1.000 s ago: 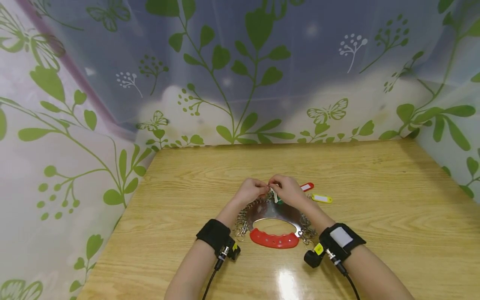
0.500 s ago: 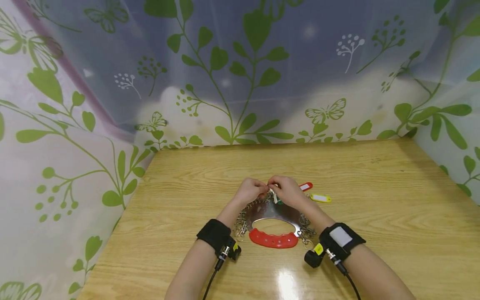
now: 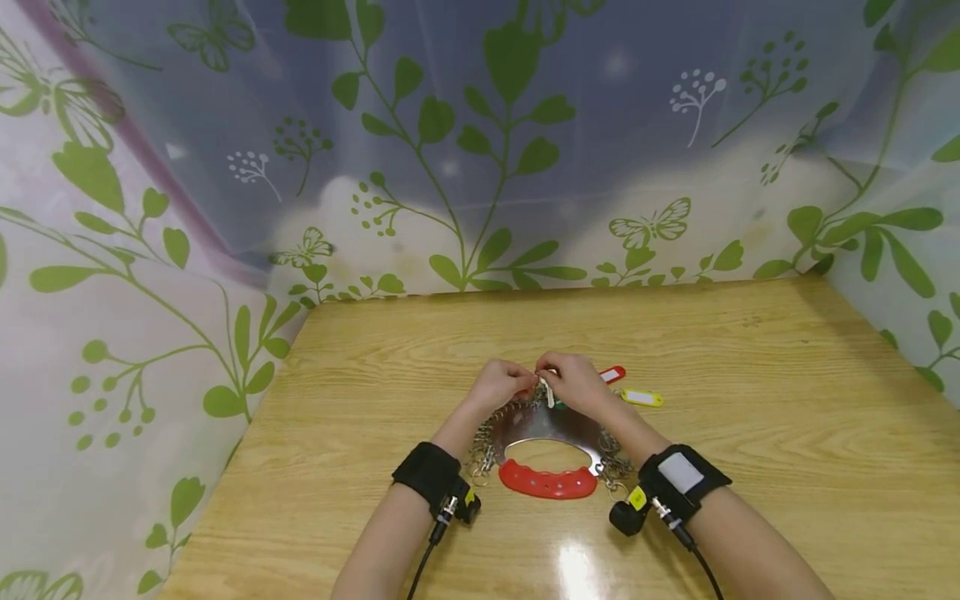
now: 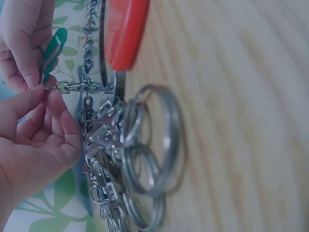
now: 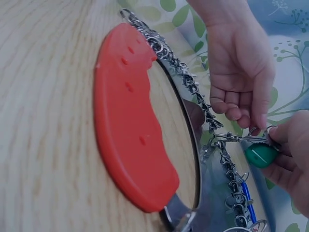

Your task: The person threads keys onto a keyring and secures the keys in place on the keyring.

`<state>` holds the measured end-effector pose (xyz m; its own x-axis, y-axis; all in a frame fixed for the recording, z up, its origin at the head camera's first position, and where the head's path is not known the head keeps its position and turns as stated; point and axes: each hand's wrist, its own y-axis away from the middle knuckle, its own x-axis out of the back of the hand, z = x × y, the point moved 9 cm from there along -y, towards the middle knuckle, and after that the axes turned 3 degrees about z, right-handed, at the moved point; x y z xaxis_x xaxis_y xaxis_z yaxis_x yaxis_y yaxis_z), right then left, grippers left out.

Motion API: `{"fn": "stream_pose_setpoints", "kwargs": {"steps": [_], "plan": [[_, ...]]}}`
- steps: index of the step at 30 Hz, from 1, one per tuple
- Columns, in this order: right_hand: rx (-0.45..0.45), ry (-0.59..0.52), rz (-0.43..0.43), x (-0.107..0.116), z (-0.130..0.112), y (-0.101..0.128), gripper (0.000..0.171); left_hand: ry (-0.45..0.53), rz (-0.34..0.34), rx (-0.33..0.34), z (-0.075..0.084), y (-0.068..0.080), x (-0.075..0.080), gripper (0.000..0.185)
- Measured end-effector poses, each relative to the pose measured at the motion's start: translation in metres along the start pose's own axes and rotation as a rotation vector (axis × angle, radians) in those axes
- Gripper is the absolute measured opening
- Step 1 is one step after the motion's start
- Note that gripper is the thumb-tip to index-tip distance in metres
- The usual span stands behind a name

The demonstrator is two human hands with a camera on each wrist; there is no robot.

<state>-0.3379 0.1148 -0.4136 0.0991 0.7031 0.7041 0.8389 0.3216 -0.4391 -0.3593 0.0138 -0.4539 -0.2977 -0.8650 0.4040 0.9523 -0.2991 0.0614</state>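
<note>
Light wooden table bearing flat steel key-organiser plate with red plastic grip, rim hung with small metal snap clips and split rings. Left hand pinching small silver snap clip at plate's far edge; right hand pinching green plastic key tag by its ring. Tag looking light, stiff, slick; clip springy, best nipped at lever. Red tag and yellow tag lying just beside.
</note>
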Motion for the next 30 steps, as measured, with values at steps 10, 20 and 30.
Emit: {"fn": "stream_pose_setpoints", "kwargs": {"steps": [10, 20, 30], "plan": [[-0.060, -0.023, -0.043, -0.0016, 0.0047, -0.0012, 0.008, -0.035, 0.012, 0.002, -0.0006, -0.0015, -0.0001, 0.019], [-0.029, -0.006, -0.020, -0.0018, -0.0002, -0.0006, 0.007, 0.047, 0.024, 0.029, -0.0021, 0.0003, 0.0011, 0.018], [-0.078, -0.017, -0.008, -0.0004, 0.0054, -0.0002, 0.008, -0.056, 0.001, 0.011, 0.0015, 0.0018, -0.0008, 0.019]]}}
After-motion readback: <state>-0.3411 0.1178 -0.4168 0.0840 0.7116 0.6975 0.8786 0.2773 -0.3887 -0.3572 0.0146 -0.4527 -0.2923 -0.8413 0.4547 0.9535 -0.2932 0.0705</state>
